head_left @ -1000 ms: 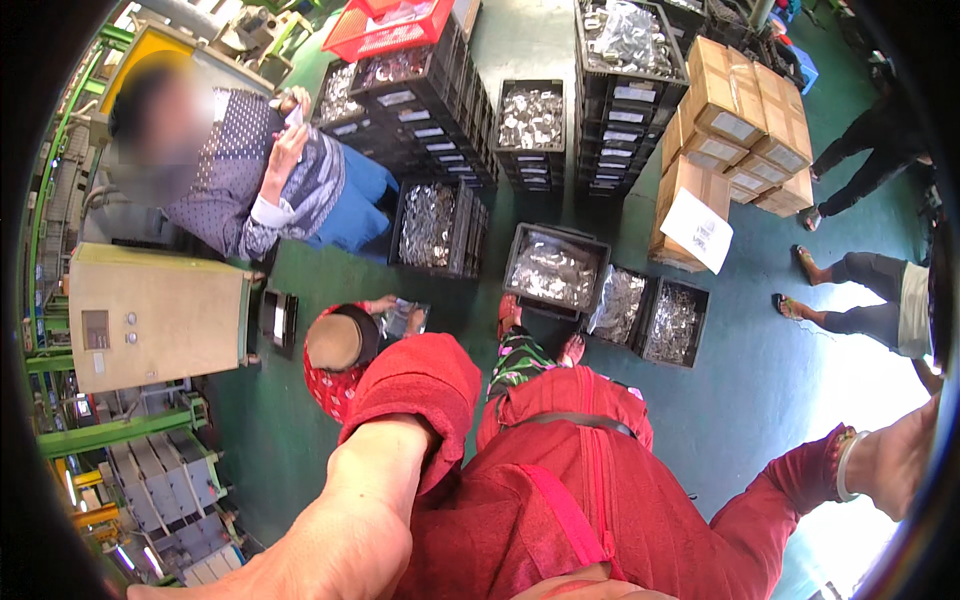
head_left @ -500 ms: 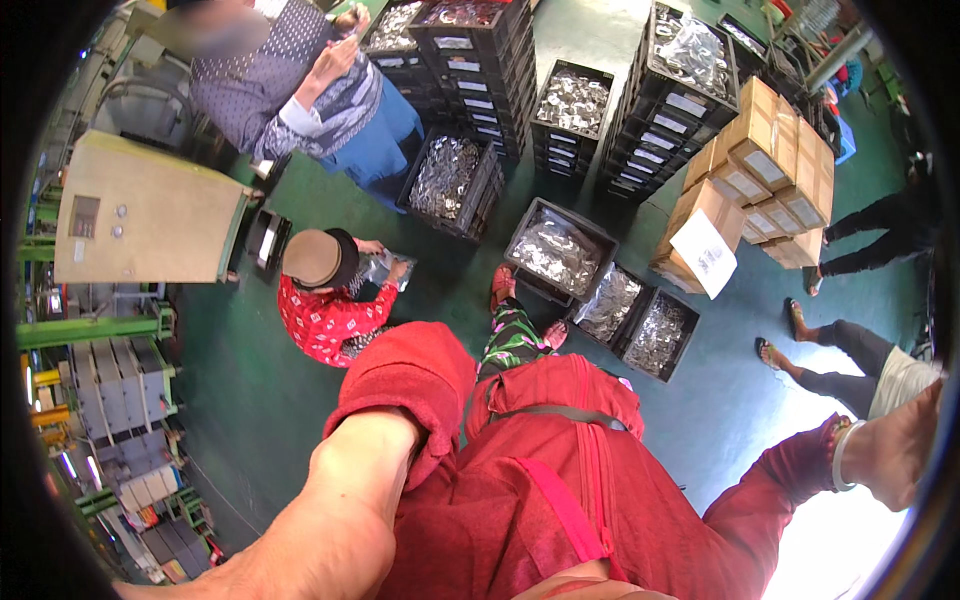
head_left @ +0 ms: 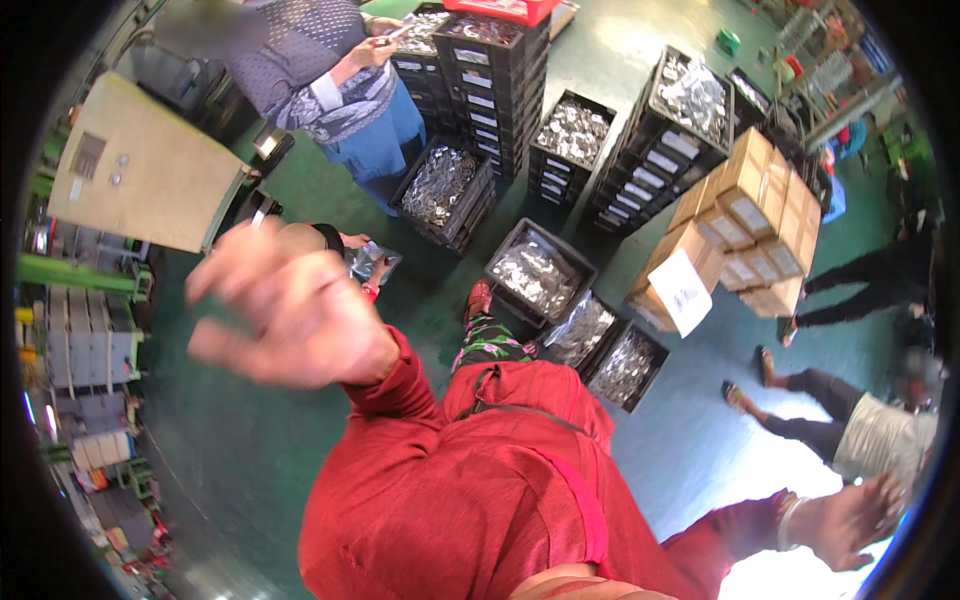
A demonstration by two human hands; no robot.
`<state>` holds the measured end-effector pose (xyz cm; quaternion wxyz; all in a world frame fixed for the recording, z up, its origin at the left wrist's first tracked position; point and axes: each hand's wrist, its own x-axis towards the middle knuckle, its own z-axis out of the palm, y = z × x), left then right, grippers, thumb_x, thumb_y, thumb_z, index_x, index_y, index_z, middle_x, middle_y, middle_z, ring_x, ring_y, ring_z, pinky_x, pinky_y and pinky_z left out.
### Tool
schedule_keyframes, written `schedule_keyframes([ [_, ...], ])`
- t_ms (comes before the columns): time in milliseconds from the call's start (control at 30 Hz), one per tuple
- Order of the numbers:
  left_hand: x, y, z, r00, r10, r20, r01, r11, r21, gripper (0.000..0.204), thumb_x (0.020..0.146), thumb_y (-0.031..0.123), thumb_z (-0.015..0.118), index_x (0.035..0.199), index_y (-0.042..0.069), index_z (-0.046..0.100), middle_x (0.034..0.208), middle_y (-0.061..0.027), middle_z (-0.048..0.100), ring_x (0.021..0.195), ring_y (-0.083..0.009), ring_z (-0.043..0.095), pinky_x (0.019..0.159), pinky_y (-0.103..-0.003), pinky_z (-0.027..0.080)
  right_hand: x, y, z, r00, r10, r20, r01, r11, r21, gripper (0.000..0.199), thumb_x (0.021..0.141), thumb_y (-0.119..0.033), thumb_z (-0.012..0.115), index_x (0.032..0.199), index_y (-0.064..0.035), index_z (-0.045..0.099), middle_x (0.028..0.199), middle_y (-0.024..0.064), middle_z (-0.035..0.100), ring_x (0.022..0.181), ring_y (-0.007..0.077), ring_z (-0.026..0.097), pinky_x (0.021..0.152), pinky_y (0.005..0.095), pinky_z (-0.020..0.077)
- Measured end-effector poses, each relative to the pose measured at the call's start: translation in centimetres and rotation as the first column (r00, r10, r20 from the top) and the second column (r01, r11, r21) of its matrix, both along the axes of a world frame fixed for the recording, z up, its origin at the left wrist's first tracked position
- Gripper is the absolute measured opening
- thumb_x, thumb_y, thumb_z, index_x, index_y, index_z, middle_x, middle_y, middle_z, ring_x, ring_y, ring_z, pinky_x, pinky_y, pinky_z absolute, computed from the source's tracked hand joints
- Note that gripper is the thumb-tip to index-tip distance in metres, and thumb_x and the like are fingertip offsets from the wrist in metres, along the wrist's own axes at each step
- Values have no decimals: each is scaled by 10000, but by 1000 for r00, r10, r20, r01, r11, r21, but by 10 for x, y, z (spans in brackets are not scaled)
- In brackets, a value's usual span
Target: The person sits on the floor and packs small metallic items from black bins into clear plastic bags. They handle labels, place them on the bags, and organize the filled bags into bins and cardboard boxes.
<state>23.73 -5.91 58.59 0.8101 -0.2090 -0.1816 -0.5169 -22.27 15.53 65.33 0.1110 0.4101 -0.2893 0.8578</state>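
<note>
My left hand [head_left: 290, 310], blurred by motion, is raised with its fingers apart and nothing visible in it. From my viewpoint it covers most of a crouching person, whose hands hold a clear plastic bag [head_left: 376, 262]. At the far right my right hand [head_left: 845, 522] is stretched out, fingers extended and empty, with a pale bracelet [head_left: 788, 522] at the wrist. Red sleeves cover both arms. Ahead of my feet stands a black crate [head_left: 514, 301] of shiny metal parts [head_left: 540, 275]. Neither hand touches it.
Tall stacks of black crates [head_left: 645, 165] stand ahead, with cardboard boxes [head_left: 762, 205] to their right. A person in a blue skirt [head_left: 375, 145] stands at upper left, near a beige cabinet [head_left: 150, 165]. Another person in a light top [head_left: 880, 435] is close on the right.
My left hand has come up into view, its forearm swinging away from the lower edge. My right hand has dropped lower, its fingers now showing. The whole view has shifted slightly.
</note>
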Motion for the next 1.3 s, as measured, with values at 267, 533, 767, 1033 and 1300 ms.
schedule_keyframes([
  [267, -84, 27, -186, 238, -957, 165, 296, 234, 926, 163, 906, 229, 534, 877, 73, 571, 725, -18, 583, 623, -109, 558, 543, -246, 458, 35, 5, -11, 990, 105, -95, -115, 987, -110, 430, 899, -401, 426, 1067, -27, 553, 870, 145, 594, 758, 290, 557, 617, 427, 476],
  [533, -79, 50, -260, -882, 248, 400, 345, 919, 191, 361, 798, 353, 610, 832, -6, 630, 816, -183, 642, 782, -346, 623, 691, -446, 480, 49, -18, -7, 956, 242, -168, -249, 968, -24, 390, 897, -333, 435, 1092, -9, 528, 913, 158, 580, 796, 290, 542, 674, 393, 449],
  [767, -47, 41, -264, -819, 152, 554, 256, 960, 115, 388, 811, 327, 598, 776, -58, 629, 750, -226, 626, 749, -372, 615, 686, -436, 488, 90, -58, -3, 935, 338, -108, -343, 939, -32, 284, 903, -244, 411, 993, -2, 528, 796, 111, 512, 726, 245, 480, 685, 366, 423],
  [1033, -15, 30, -281, -858, 101, 503, 185, 975, 120, 276, 802, 253, 582, 794, -22, 609, 731, -195, 627, 719, -359, 623, 655, -444, 499, 144, -128, 12, 990, 116, 76, -107, 988, -110, 179, 904, -179, 408, 944, -51, 526, 734, 76, 463, 692, 216, 460, 642, 366, 412],
  [1300, 24, 9, -287, -888, 232, 396, 228, 972, -58, 308, 853, 204, 444, 1002, -16, 600, 1000, -195, 579, 912, -320, 571, 743, -464, 477, 114, -174, -29, 916, 400, -23, -398, 915, 62, 302, 902, -228, 436, 933, 46, 559, 898, 142, 504, 905, 266, 459, 856, 405, 365],
])
